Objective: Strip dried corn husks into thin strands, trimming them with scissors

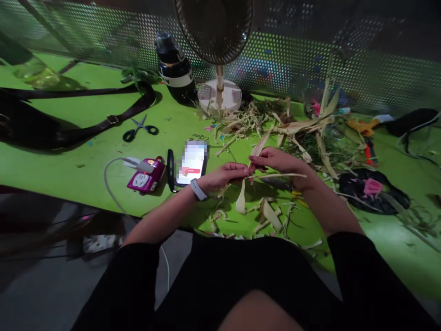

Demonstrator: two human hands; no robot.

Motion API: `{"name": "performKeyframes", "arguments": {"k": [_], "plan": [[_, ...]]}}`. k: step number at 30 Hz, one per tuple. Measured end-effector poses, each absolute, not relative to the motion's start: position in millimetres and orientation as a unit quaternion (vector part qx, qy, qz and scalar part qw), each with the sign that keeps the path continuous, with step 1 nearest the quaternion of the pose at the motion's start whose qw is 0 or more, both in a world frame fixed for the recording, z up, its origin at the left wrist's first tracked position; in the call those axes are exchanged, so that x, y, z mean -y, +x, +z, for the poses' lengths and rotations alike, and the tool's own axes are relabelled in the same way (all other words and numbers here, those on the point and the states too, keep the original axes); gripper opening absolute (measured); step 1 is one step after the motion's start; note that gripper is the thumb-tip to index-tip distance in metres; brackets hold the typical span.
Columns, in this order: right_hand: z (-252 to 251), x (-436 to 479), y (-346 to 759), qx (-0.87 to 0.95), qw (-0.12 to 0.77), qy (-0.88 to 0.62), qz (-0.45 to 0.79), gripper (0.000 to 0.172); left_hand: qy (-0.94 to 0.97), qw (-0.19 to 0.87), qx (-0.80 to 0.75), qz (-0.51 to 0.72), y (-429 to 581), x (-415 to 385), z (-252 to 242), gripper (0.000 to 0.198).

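Both hands meet above the green table [103, 172], just right of a lit phone [192, 161]. My left hand [227, 175], with a pale watch at the wrist, pinches the lower end of a dried husk [260, 145]. My right hand [272, 159] is closed on the same husk, whose leaf points up and away. A thin pale stalk [280, 175] runs rightward from the fingers across my right wrist. Beneath the hands lie loose husk pieces [272, 215] and a dark-bladed tool [275, 184], partly covered by my right hand.
Behind the hands are a heap of husks [251, 117], a fan [219, 96] and a dark bottle [177, 76]. Scissors [140, 128], a purple power adapter [146, 177] and a strapped bag [31, 122] lie left. Rightward are a glue gun [363, 127] and a black dish [356, 191].
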State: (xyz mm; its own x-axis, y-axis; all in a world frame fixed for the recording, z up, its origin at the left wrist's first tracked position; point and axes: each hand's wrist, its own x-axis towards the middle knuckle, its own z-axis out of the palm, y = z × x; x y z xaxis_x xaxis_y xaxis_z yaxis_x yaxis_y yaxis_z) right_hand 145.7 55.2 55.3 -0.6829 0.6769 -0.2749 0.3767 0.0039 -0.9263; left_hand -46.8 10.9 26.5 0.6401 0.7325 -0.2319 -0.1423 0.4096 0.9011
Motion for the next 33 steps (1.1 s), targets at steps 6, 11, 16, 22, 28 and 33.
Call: {"name": "performKeyframes", "arguments": {"k": [6, 11, 16, 22, 28, 33], "plan": [[55, -41, 132, 0.676, 0.265, -0.430, 0.537, 0.050, 0.499, 0.778, -0.294, 0.244, -52, -13, 30, 0.033], [43, -45, 128, 0.654, 0.289, -0.433, 0.549, 0.051, 0.449, 0.813, -0.282, 0.241, -46, -7, 25, 0.031], [45, -73, 152, 0.566, 0.472, -0.487, 0.469, 0.052, 0.282, 0.784, -0.309, 0.459, -36, -11, 15, 0.030], [52, -58, 153, 0.644, 0.467, -0.485, 0.364, 0.045, 0.249, 0.708, -0.314, 0.582, -37, -20, 15, 0.030], [38, -18, 115, 0.814, 0.233, -0.421, 0.325, 0.025, 0.311, 0.641, -0.320, 0.625, -35, -16, 15, 0.032], [32, -12, 109, 0.784, 0.229, -0.415, 0.401, 0.018, 0.336, 0.642, -0.340, 0.600, -35, -11, 18, 0.038]]}}
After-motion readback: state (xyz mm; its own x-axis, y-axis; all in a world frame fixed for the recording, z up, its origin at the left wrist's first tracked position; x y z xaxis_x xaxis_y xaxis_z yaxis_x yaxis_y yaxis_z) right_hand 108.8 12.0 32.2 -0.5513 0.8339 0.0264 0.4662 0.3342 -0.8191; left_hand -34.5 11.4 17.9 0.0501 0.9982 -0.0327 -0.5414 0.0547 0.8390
